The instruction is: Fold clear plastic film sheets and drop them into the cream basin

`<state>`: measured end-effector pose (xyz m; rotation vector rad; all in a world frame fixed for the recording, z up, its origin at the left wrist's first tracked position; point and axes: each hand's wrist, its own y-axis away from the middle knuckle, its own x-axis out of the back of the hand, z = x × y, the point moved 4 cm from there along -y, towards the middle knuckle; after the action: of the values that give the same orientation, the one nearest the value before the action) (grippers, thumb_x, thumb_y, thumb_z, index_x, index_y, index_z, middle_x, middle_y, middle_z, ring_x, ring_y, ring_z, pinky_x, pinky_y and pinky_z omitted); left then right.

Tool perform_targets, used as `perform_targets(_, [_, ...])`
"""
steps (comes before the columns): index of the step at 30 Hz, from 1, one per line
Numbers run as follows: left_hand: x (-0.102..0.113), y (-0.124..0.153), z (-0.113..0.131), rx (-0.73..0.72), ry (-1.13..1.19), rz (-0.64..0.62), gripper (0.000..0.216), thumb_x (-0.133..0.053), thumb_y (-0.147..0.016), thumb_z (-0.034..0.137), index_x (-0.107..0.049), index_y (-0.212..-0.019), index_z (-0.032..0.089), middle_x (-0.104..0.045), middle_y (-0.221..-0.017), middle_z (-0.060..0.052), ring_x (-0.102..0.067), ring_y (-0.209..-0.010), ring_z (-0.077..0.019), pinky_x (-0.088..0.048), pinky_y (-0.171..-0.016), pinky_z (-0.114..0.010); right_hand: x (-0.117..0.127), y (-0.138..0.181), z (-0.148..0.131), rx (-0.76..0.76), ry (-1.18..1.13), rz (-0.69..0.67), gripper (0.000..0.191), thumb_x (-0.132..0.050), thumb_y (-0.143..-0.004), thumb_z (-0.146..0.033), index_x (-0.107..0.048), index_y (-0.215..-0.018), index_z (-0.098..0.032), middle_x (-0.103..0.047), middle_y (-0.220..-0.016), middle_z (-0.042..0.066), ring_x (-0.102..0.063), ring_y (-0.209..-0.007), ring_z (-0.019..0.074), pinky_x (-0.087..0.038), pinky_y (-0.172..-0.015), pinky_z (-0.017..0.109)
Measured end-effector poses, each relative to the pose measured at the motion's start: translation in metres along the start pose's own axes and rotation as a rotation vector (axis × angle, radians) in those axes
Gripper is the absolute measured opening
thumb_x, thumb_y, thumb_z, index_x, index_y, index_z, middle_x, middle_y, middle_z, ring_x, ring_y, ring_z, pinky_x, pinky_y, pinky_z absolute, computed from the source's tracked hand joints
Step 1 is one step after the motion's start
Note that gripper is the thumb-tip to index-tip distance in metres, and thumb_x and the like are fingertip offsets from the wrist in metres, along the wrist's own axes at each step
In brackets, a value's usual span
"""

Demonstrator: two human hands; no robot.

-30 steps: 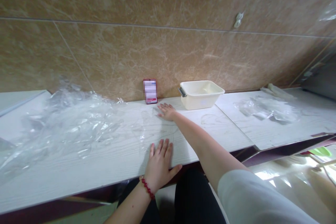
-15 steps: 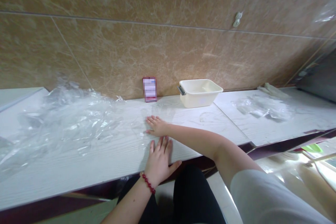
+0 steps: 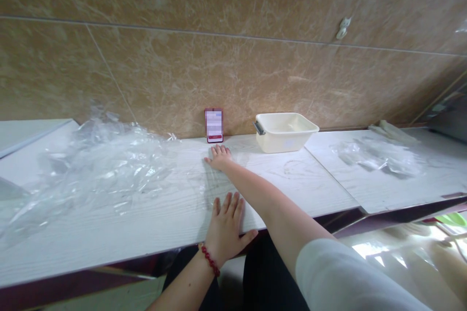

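My left hand point(image 3: 226, 227), with a red bead bracelet point(image 3: 210, 259) on its wrist, lies flat at the front edge of the white wood-grain tabletop point(image 3: 175, 223), fingers spread. Farther back, my right hand point(image 3: 219, 157) rests on the same surface, palm down with fingers apart. Just beyond its fingertips a phone point(image 3: 214, 126) with a reddish frame leans upright against the wall; its screen is lit and partly blurred. Neither hand holds anything. Something thin and clear seems to lie near the hands, but I cannot make it out.
A cream plastic bin point(image 3: 286, 133) with a grey handle stands against the wall, right of the phone. Crumpled clear plastic point(image 3: 113, 165) spreads over the left side. More clear bags point(image 3: 379, 155) lie at the right. A small white hook point(image 3: 343, 28) sits on the brown tiled wall point(image 3: 233, 73).
My right hand has slid away from me, towards the phone, and its arm has straightened. My left hand stays flat near the front edge. The view has shifted slightly.
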<state>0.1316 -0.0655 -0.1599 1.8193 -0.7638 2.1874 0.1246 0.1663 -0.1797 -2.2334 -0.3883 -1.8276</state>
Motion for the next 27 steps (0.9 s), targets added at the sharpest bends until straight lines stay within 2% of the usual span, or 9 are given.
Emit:
perform_targets(5, [0.002,0.000,0.000,0.001,0.017,-0.014,0.071,-0.024,-0.073,0.061,-0.036,-0.122,0.012,-0.034,-0.129,-0.013,-0.020,-0.121,-0.0308,-0.014,-0.095,-0.052,0.002,-0.008,-0.003,-0.161,-0.033,0.014,0.076,-0.021,-0.074,-0.061,-0.016,-0.132,-0.012,-0.009,-0.137,0.013,-0.004,-0.124,0.0291,0.001,-0.095,0.052])
perform_targets(9, [0.004,-0.001,0.000,0.007,0.032,-0.007,0.068,-0.028,-0.072,0.061,-0.035,-0.123,0.015,-0.037,-0.127,-0.011,-0.022,-0.120,-0.0299,-0.015,-0.095,-0.052,0.012,-0.007,-0.009,-0.217,-0.068,0.102,0.073,-0.025,-0.076,-0.055,-0.021,-0.129,-0.005,-0.012,-0.135,0.019,-0.006,-0.124,0.0289,-0.001,-0.095,0.052])
perform_targets(12, [0.004,-0.001,0.000,0.004,0.034,-0.002,0.067,-0.028,-0.073,0.060,-0.034,-0.124,0.016,-0.036,-0.128,-0.010,-0.022,-0.120,-0.0298,-0.015,-0.095,-0.053,0.022,-0.004,-0.018,-0.108,-0.093,0.176,0.061,-0.024,-0.081,-0.044,-0.024,-0.127,-0.004,-0.016,-0.135,0.017,-0.007,-0.125,0.0237,-0.003,-0.099,0.044])
perform_targets(15, [0.003,0.000,-0.001,-0.002,0.026,0.007,0.069,-0.027,-0.074,0.060,-0.034,-0.124,0.014,-0.033,-0.129,-0.012,-0.021,-0.120,-0.0304,-0.016,-0.094,-0.053,0.027,0.007,-0.028,0.063,-0.113,0.205,0.053,-0.023,-0.083,-0.038,-0.027,-0.126,-0.007,-0.021,-0.134,0.013,-0.011,-0.125,0.0204,-0.007,-0.100,0.038])
perform_targets(19, [0.006,0.000,0.000,0.004,0.045,0.034,0.069,-0.028,-0.073,0.060,-0.036,-0.122,0.012,-0.036,-0.127,-0.014,-0.023,-0.120,-0.0306,-0.015,-0.094,-0.053,0.020,0.047,-0.045,0.340,-0.102,0.091,0.060,-0.028,-0.081,-0.046,-0.025,-0.128,-0.009,-0.020,-0.135,0.011,-0.012,-0.125,0.0221,-0.011,-0.101,0.036])
perform_targets(21, [0.009,0.000,0.001,0.014,0.067,0.051,0.066,-0.030,-0.073,0.060,-0.040,-0.118,0.013,-0.041,-0.123,-0.014,-0.025,-0.118,-0.0302,-0.014,-0.095,-0.052,0.013,0.070,-0.050,0.364,-0.086,0.002,0.068,-0.030,-0.077,-0.051,-0.023,-0.129,-0.008,-0.018,-0.135,0.012,-0.010,-0.125,0.0245,-0.011,-0.100,0.038])
perform_targets(23, [0.013,0.000,0.003,0.026,0.085,0.070,0.062,-0.034,-0.072,0.058,-0.043,-0.115,0.015,-0.044,-0.119,-0.013,-0.029,-0.116,-0.0295,-0.012,-0.096,-0.052,0.008,0.088,-0.052,0.325,-0.073,-0.083,0.073,-0.032,-0.075,-0.054,-0.020,-0.130,-0.008,-0.015,-0.136,0.013,-0.010,-0.125,0.0258,-0.012,-0.100,0.040])
perform_targets(27, [0.019,0.001,0.005,0.062,0.098,0.111,0.059,-0.040,-0.071,0.055,-0.042,-0.115,0.017,-0.045,-0.117,-0.012,-0.031,-0.113,-0.0308,-0.008,-0.095,-0.056,0.007,0.101,-0.059,0.336,-0.041,-0.109,0.067,-0.026,-0.078,-0.052,-0.020,-0.131,-0.011,-0.012,-0.137,0.010,-0.007,-0.125,0.0244,-0.009,-0.100,0.043])
